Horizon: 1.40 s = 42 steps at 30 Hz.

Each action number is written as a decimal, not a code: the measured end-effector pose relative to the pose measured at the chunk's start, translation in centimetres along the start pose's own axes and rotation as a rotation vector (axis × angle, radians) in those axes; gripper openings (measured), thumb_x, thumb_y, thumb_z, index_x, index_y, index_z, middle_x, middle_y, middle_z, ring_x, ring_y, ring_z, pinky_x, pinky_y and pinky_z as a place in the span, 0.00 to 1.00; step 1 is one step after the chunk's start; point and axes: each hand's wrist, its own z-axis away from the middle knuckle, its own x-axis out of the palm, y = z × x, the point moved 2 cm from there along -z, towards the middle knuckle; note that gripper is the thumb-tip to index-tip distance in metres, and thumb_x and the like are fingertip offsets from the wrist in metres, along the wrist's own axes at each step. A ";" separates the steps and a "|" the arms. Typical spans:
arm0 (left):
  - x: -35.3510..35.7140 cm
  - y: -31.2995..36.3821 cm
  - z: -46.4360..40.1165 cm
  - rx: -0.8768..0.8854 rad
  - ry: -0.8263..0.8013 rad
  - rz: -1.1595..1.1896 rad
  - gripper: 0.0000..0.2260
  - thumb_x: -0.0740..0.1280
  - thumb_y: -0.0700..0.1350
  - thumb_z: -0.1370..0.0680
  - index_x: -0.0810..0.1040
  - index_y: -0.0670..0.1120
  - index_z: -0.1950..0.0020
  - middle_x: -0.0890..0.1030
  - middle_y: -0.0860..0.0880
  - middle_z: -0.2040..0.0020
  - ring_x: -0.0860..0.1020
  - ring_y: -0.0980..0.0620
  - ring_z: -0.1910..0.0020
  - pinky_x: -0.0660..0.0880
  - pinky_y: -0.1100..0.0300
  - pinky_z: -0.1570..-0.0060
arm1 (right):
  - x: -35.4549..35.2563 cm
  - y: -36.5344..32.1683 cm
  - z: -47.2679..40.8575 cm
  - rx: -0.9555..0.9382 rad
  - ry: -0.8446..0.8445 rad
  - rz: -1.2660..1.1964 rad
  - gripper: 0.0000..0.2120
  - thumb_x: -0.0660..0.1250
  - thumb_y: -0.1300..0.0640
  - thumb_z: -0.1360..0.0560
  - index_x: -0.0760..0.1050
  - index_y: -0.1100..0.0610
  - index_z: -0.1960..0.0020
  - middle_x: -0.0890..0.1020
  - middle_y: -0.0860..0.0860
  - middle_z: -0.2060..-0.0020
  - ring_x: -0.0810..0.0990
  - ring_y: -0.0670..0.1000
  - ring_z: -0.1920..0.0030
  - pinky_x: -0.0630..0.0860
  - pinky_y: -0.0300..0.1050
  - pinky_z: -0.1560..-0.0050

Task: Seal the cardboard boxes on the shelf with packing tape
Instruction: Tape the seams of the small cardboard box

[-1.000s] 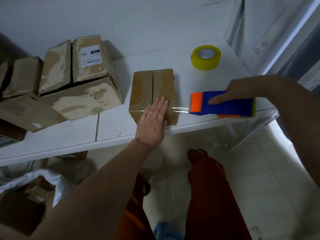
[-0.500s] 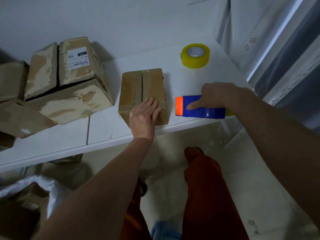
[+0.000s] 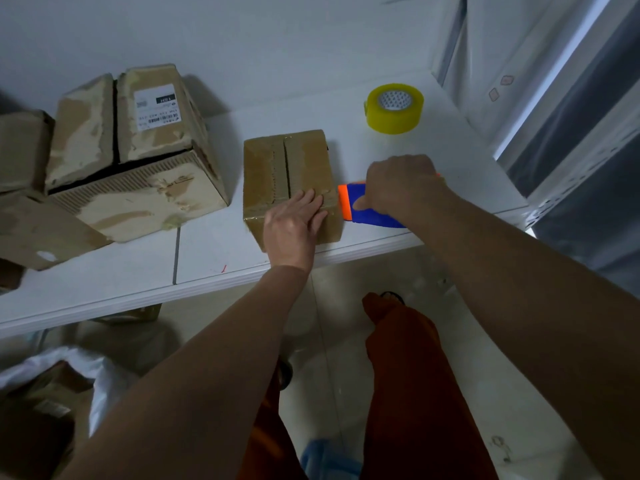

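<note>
A small brown cardboard box [image 3: 277, 168] stands near the front edge of the white shelf [image 3: 214, 251], its top flaps closed along a middle seam. My left hand [image 3: 294, 223] lies flat on the box's near right corner, fingers straight, pressing on shiny tape there. My right hand [image 3: 398, 188] grips a blue and orange tape dispenser [image 3: 349, 202], whose orange end touches the box's right side. Most of the dispenser is hidden under that hand.
A yellow tape roll [image 3: 394, 109] sits at the back right of the shelf. A larger worn box with a white label [image 3: 138, 150] and other boxes [image 3: 38, 230] fill the left. A white bag with a box [image 3: 52, 393] lies on the floor below.
The dispenser has moved left from about a hand's width away until it meets the box's right side. The stretched strip of tape is no longer visible. My left hand stayed pressed on the box.
</note>
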 end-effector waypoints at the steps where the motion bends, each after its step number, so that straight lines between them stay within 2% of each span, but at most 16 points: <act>1: 0.0 -0.1 -0.1 -0.012 0.000 0.004 0.10 0.71 0.45 0.27 0.84 0.44 0.47 0.84 0.46 0.47 0.81 0.46 0.45 0.71 0.54 0.43 | 0.5 0.2 -0.1 0.005 0.023 0.046 0.20 0.62 0.46 0.22 0.70 0.57 0.36 0.77 0.56 0.40 0.75 0.57 0.40 0.68 0.49 0.44; 4: 0.1 -0.7 0.1 -0.005 -0.006 0.056 0.10 0.72 0.43 0.28 0.84 0.43 0.47 0.84 0.46 0.46 0.81 0.46 0.44 0.66 0.58 0.42 | 3.5 2.0 -0.2 0.067 -0.031 0.105 0.17 0.61 0.52 0.22 0.73 0.56 0.36 0.76 0.55 0.38 0.75 0.56 0.38 0.70 0.48 0.42; 8: 0.2 -0.6 -0.3 -0.026 -0.022 0.088 0.12 0.73 0.42 0.28 0.83 0.44 0.45 0.83 0.46 0.45 0.80 0.46 0.43 0.63 0.60 0.39 | 4.6 3.8 -1.8 0.180 0.052 -0.210 0.22 0.61 0.43 0.23 0.73 0.59 0.40 0.78 0.58 0.43 0.77 0.60 0.43 0.68 0.48 0.50; 11: 0.2 -0.4 -0.3 -0.021 -0.011 0.075 0.12 0.73 0.43 0.28 0.83 0.44 0.45 0.83 0.47 0.45 0.80 0.48 0.43 0.65 0.60 0.38 | 4.7 3.7 -4.0 0.234 0.084 -0.426 0.26 0.56 0.41 0.21 0.72 0.63 0.40 0.77 0.60 0.44 0.77 0.61 0.45 0.71 0.51 0.49; 14: 0.4 -0.8 -0.4 0.003 0.014 0.074 0.11 0.73 0.44 0.28 0.84 0.45 0.46 0.83 0.47 0.46 0.81 0.48 0.44 0.64 0.61 0.40 | 7.0 3.2 -5.6 0.218 0.038 -0.552 0.17 0.55 0.49 0.19 0.71 0.63 0.50 0.76 0.59 0.55 0.76 0.61 0.51 0.70 0.50 0.55; 16: 0.4 -0.8 -0.4 0.018 0.031 0.067 0.11 0.71 0.45 0.27 0.84 0.45 0.46 0.84 0.47 0.46 0.81 0.48 0.45 0.64 0.62 0.40 | 8.6 2.5 -6.3 0.215 0.041 -0.546 0.13 0.55 0.55 0.20 0.71 0.62 0.43 0.77 0.59 0.52 0.76 0.63 0.48 0.71 0.53 0.52; 18: 0.4 -0.8 -0.5 0.038 0.042 0.054 0.11 0.70 0.46 0.26 0.84 0.45 0.46 0.84 0.48 0.46 0.81 0.49 0.45 0.65 0.62 0.41 | 10.3 1.9 -6.9 0.233 0.022 -0.568 0.21 0.55 0.56 0.20 0.61 0.63 0.29 0.76 0.61 0.41 0.75 0.64 0.42 0.71 0.53 0.48; 20: 0.4 -0.9 -0.5 0.056 0.046 0.043 0.11 0.70 0.47 0.26 0.84 0.46 0.47 0.84 0.48 0.46 0.81 0.49 0.45 0.65 0.61 0.43 | 11.7 1.7 -7.9 0.266 -0.045 -0.627 0.27 0.57 0.53 0.19 0.53 0.67 0.27 0.74 0.64 0.39 0.76 0.64 0.41 0.71 0.52 0.50; 21: 0.4 -0.9 -0.6 0.063 0.043 0.037 0.11 0.69 0.47 0.26 0.84 0.46 0.46 0.84 0.48 0.46 0.81 0.50 0.45 0.66 0.61 0.43 | 11.9 1.7 -8.3 0.275 -0.054 -0.655 0.28 0.58 0.51 0.19 0.55 0.69 0.29 0.74 0.64 0.39 0.76 0.64 0.42 0.70 0.51 0.52; 24: 0.5 -1.1 -0.6 0.081 0.034 0.000 0.12 0.68 0.48 0.25 0.84 0.45 0.45 0.83 0.48 0.46 0.81 0.50 0.45 0.66 0.61 0.44 | 10.5 1.9 -8.0 0.299 0.197 -0.711 0.21 0.59 0.52 0.20 0.67 0.70 0.38 0.74 0.65 0.41 0.74 0.63 0.42 0.68 0.51 0.47; 27: 0.8 -1.1 -0.4 0.090 0.048 -0.018 0.12 0.68 0.48 0.25 0.83 0.44 0.45 0.83 0.47 0.45 0.81 0.49 0.45 0.66 0.60 0.43 | 8.9 -0.3 -4.8 0.240 0.562 -1.136 0.12 0.55 0.59 0.19 0.70 0.66 0.43 0.75 0.58 0.48 0.74 0.56 0.46 0.69 0.44 0.47; 29: 0.8 -1.0 -0.4 0.088 0.071 -0.022 0.12 0.69 0.47 0.25 0.83 0.44 0.45 0.83 0.47 0.46 0.81 0.49 0.45 0.66 0.60 0.43 | 8.1 -3.6 -2.5 0.145 0.507 -1.538 0.10 0.53 0.60 0.18 0.70 0.62 0.43 0.75 0.50 0.54 0.75 0.43 0.54 0.68 0.29 0.54; 31: 0.8 -0.9 -0.4 0.098 0.081 -0.012 0.11 0.69 0.46 0.25 0.83 0.43 0.46 0.84 0.46 0.47 0.81 0.48 0.45 0.67 0.60 0.44 | 7.9 -6.4 -2.1 0.060 0.378 -1.717 0.09 0.51 0.60 0.17 0.68 0.59 0.42 0.74 0.46 0.55 0.74 0.34 0.57 0.68 0.24 0.56; 35: 0.7 -0.9 -0.5 0.103 0.066 0.019 0.11 0.69 0.45 0.26 0.83 0.42 0.46 0.84 0.45 0.48 0.82 0.47 0.46 0.67 0.59 0.43 | 7.6 -7.6 -4.3 0.076 0.326 -1.703 0.17 0.51 0.57 0.18 0.67 0.60 0.32 0.78 0.52 0.45 0.77 0.47 0.46 0.73 0.43 0.45; 37: 0.9 -0.9 -0.6 0.095 0.065 0.019 0.11 0.69 0.45 0.26 0.83 0.42 0.46 0.84 0.45 0.48 0.82 0.47 0.46 0.67 0.59 0.43 | 8.1 -7.5 -5.3 0.100 0.286 -1.732 0.18 0.51 0.56 0.17 0.67 0.57 0.30 0.77 0.52 0.42 0.76 0.48 0.43 0.73 0.41 0.42; 42: 0.7 -1.1 -0.4 0.132 -0.016 -0.020 0.17 0.68 0.49 0.26 0.81 0.42 0.42 0.82 0.45 0.43 0.80 0.47 0.43 0.66 0.57 0.41 | 8.4 -7.6 -5.8 0.075 0.278 -1.830 0.18 0.50 0.54 0.17 0.68 0.57 0.31 0.77 0.48 0.46 0.76 0.44 0.47 0.72 0.34 0.49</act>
